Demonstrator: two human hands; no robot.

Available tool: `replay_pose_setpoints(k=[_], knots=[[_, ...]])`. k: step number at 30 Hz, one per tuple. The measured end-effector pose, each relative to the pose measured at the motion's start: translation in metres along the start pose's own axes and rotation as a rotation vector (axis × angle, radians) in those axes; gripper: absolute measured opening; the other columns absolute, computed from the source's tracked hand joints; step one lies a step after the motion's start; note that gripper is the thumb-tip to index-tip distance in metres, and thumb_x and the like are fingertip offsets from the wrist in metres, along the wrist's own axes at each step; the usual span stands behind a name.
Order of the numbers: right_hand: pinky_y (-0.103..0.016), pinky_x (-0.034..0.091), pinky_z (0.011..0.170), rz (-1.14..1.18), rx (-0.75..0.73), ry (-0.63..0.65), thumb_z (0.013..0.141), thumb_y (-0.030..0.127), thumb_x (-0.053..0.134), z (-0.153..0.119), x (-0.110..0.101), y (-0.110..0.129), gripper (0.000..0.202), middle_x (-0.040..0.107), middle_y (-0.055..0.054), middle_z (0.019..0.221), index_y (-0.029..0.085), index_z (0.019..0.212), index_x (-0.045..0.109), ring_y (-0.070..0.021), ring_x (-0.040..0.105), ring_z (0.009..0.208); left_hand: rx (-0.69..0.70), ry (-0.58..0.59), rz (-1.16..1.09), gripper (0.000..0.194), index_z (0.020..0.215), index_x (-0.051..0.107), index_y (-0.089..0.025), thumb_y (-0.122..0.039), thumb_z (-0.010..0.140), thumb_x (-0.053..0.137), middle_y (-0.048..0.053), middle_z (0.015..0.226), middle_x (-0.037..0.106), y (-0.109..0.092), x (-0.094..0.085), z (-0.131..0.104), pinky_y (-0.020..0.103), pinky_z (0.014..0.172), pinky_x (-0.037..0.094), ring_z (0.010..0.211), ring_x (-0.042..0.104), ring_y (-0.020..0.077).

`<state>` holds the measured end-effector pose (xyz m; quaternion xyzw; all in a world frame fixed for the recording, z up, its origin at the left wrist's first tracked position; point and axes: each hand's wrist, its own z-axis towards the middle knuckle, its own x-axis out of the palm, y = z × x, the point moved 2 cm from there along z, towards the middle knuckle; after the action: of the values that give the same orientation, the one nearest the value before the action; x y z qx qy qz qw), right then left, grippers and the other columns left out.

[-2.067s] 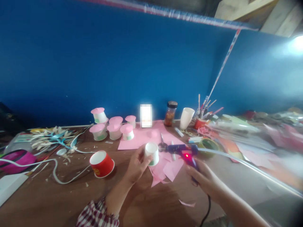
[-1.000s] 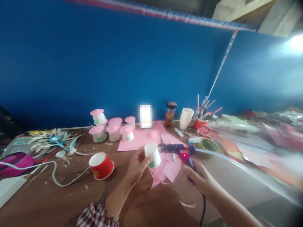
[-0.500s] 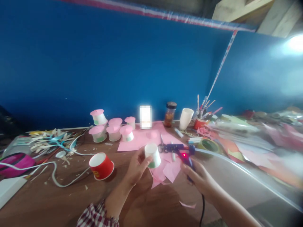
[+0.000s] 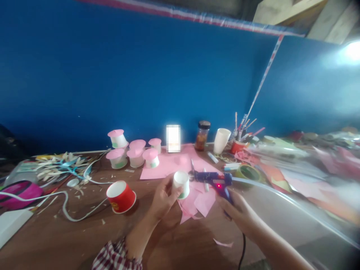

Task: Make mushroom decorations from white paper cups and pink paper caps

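Observation:
My left hand (image 4: 164,197) is closed around a small white paper cup (image 4: 182,184), held above the table with its rim up. In my right hand (image 4: 236,206) is a blue hot glue gun (image 4: 210,177) with a lit red light, a clear glue stick (image 4: 261,183) trailing from its back. The gun's nozzle points left, close to the cup's rim; whether they touch I cannot tell. Pink paper scraps (image 4: 204,202) lie beneath the cup. Left of my hand stands a red paper cup (image 4: 122,197).
Several cups with pink paper tops (image 4: 136,154) stand at the back left, one stacked on others. Behind the gun are a pink sheet (image 4: 157,170), a dark-lidded jar (image 4: 202,135), a white cup (image 4: 221,141) and a tape roll (image 4: 247,174). A white cable (image 4: 66,210) runs along the left.
The white cup in my left hand has tilted slightly and moved a touch to the right. My right hand with the glue gun has barely moved.

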<state>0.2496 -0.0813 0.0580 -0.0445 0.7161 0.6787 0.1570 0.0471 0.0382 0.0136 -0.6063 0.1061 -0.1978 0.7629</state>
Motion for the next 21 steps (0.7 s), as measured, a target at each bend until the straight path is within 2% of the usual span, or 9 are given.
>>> replay_pose_setpoints(k=[3, 6, 11, 16, 21], knots=[[-0.020, 0.027, 0.043, -0.066, 0.010, -0.009, 0.086, 0.043, 0.051, -0.004, -0.004, 0.009, 0.024, 0.038, 0.007, 0.056, 0.020, 0.080, 0.046, -0.0085, 0.034, 0.048, 0.037, -0.057, 0.081, 0.049, 0.121, 0.056, -0.017, -0.031, 0.076, 0.070, 0.012, 0.117, 0.064, 0.002, -0.002, 0.001, 0.040, 0.094, 0.049, 0.110, 0.060, 0.0255], [-0.022, 0.030, 0.046, -0.199, -0.046, -0.016, 0.085, 0.040, 0.051, -0.006, -0.007, 0.014, 0.023, 0.039, 0.006, 0.060, 0.019, 0.077, 0.047, -0.0096, 0.035, 0.052, 0.058, -0.107, 0.162, 0.050, 0.118, 0.056, -0.017, -0.031, 0.073, 0.072, 0.012, 0.116, 0.064, 0.005, -0.005, 0.001, 0.040, 0.093, 0.050, 0.107, 0.061, 0.0255], [-0.024, 0.033, 0.050, -0.329, -0.052, -0.031, 0.086, 0.041, 0.049, -0.004, -0.006, 0.008, 0.023, 0.043, 0.004, 0.062, 0.018, 0.079, 0.049, -0.0119, 0.039, 0.056, 0.060, -0.153, 0.218, 0.048, 0.111, 0.059, -0.018, -0.029, 0.068, 0.075, 0.010, 0.112, 0.065, 0.000, -0.004, 0.000, 0.038, 0.090, 0.050, 0.103, 0.062, 0.0246], [-0.024, 0.032, 0.049, -0.355, -0.068, -0.051, 0.086, 0.040, 0.050, -0.002, -0.004, 0.004, 0.024, 0.043, 0.004, 0.060, 0.019, 0.075, 0.047, -0.0116, 0.038, 0.054, 0.077, -0.170, 0.230, 0.046, 0.107, 0.061, -0.018, -0.027, 0.065, 0.076, 0.008, 0.107, 0.067, -0.007, -0.002, 0.000, 0.036, 0.087, 0.051, 0.099, 0.063, 0.0234], [-0.026, 0.036, 0.052, -0.404, -0.079, -0.082, 0.085, 0.039, 0.051, -0.001, 0.000, 0.007, 0.023, 0.050, 0.002, 0.062, 0.019, 0.076, 0.050, -0.0139, 0.044, 0.056, 0.150, -0.151, 0.318, 0.042, 0.107, 0.063, -0.022, -0.027, 0.067, 0.076, 0.007, 0.108, 0.065, -0.006, -0.003, 0.000, 0.036, 0.089, 0.049, 0.100, 0.061, 0.0235]])
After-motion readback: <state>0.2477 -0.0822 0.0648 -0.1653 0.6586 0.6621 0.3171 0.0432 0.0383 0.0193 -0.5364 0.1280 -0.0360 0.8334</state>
